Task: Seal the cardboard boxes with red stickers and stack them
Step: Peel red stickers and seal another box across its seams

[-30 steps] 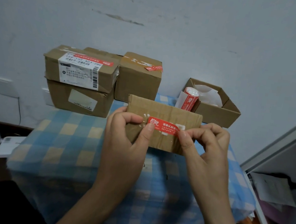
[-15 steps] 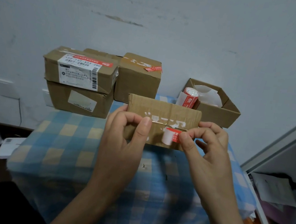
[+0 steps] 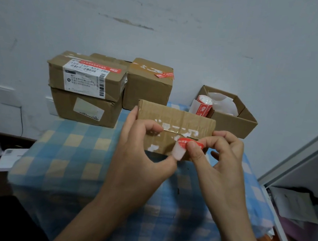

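Observation:
A small flat cardboard box [image 3: 176, 118] is held up above the table, its flap seam facing me. My left hand [image 3: 141, 148] grips its left side, thumb reaching under the box's lower edge. My right hand [image 3: 219, 156] pinches a red sticker [image 3: 186, 143] that curls off the box near the seam, its white back showing. Two sealed boxes [image 3: 85, 85] are stacked at the back left, the top one bearing a red sticker. A third box [image 3: 148, 84] with a red sticker stands beside them.
An open cardboard box [image 3: 232, 120] at the back right holds white paper, with a roll of red stickers [image 3: 203, 105] leaning at its left. The table wears a blue and yellow checked cloth [image 3: 68, 150]. A white shelf [image 3: 295, 174] stands to the right.
The red sticker lay flat across the box seam one second ago. It has since come off from the left and now curls at my right fingers.

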